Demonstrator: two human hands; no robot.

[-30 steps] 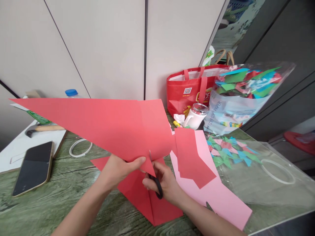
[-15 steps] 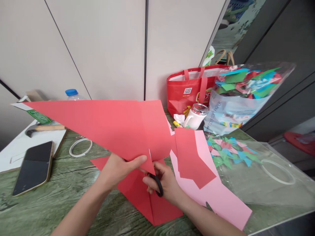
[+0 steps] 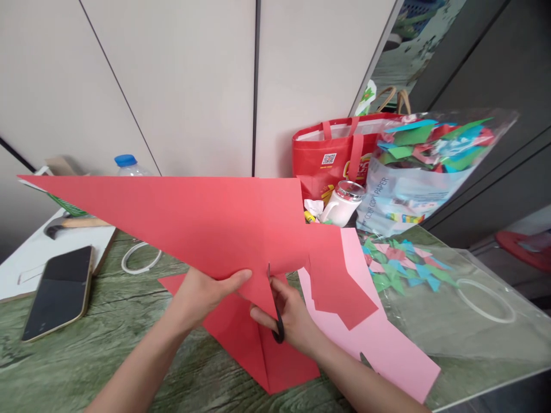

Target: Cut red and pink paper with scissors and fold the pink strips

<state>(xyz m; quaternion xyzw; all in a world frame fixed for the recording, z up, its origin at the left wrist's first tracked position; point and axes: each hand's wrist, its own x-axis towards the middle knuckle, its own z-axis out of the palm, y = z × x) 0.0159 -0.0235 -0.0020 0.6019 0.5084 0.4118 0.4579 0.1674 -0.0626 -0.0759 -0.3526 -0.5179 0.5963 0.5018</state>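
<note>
A large sheet of red paper (image 3: 206, 215) is held up above the table, tapering to a point at the far left. My left hand (image 3: 209, 295) pinches its lower edge, thumb on top and fingers hidden behind. In my right hand (image 3: 289, 314) is a pair of scissors (image 3: 279, 324) with black handles; the fingers are closed round them. Their blades sit in a cut in the paper, mostly hidden by it. Underneath, a folded red sheet (image 3: 241, 338) lies on the table. To the right, a smaller red piece (image 3: 342, 287) rests on pink paper (image 3: 398, 358).
At left are a phone (image 3: 59, 292), a hammer (image 3: 71, 225) and a white ring (image 3: 141, 258). Behind stand a bottle (image 3: 125, 162), a red bag (image 3: 314, 146), a white mug (image 3: 343, 205) and a plastic bag of coloured paper (image 3: 434, 146). Coloured scraps (image 3: 407, 267) lie at right.
The red sheet has shifted right and turned slightly, its right edge now overlapping the smaller red piece. The scissors have moved slightly right with my right hand.
</note>
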